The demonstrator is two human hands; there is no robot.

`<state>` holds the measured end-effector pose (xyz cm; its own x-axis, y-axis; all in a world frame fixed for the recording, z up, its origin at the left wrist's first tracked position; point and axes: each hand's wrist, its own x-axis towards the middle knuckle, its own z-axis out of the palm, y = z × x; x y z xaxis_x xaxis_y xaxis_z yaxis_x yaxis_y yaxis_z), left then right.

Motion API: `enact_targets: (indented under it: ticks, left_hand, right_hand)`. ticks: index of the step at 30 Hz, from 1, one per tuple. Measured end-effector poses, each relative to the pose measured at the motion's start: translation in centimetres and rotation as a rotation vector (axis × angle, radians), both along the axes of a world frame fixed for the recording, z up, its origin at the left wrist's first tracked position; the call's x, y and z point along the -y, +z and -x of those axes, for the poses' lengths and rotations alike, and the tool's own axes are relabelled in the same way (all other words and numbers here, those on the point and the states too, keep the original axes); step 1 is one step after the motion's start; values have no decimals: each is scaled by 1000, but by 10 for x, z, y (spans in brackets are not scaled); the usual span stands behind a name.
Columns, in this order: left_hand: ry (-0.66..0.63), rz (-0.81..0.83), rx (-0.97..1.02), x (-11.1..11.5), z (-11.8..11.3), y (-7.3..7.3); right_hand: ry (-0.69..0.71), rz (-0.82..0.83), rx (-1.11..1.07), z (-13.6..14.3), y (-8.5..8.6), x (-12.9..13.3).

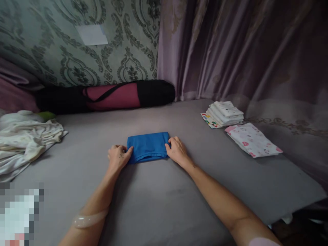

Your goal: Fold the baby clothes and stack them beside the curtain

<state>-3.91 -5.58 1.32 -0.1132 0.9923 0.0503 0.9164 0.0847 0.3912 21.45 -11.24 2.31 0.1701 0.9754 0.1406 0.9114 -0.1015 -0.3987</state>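
Garment [147,145], blue, folded to a flat oblong, on the grey sheet [159,198] in mid-view, a banded opening along the edge nearest you; its exact kind cannot be told from the folds. Left hand [119,157], yours: thumb and finger closed on the left end, the remaining fingers curled and partly hidden. Right hand [177,150], yours: thumb and forefinger pinched on the right edge, other fingertips out of sight. Bracelet [88,220], translucent, around your left forearm. Sleeve [263,242], pale pink, at your right arm, mostly cut off by the bottom edge. Cloth stack [224,114], white with patterned pieces, beyond your right hand; lower layers hard to count. Folded cloth [255,140], white with pink prints, just beside that stack. Cloth heap [30,140], pale, rumpled, cut off at left. Long bag [115,98], black and maroon, against the patterned wall [51,51], its left end merging into shadow. Pixelated patch [17,218], lower left, contents unreadable. Curtain [230,51], purple, dark toward the upper right.
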Motion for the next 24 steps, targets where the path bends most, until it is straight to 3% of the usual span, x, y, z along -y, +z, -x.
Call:
enact_targets:
  ticks: [6,13,19,24]
  left_hand:
    - [-103,51,116,0,-1,4]
    - [-48,-77,323,4,-9,0]
    - [-44,-22,424,7,-10,4]
    - [-2,-51,493,7,-10,4]
  right_hand:
    - [19,-4,-112,5,0,-1]
    - [-47,8,-347,-2,-2,-9]
    - [-134,135,-500,-10,-5,-13]
    - [-201,236,-693,-9,1,-13]
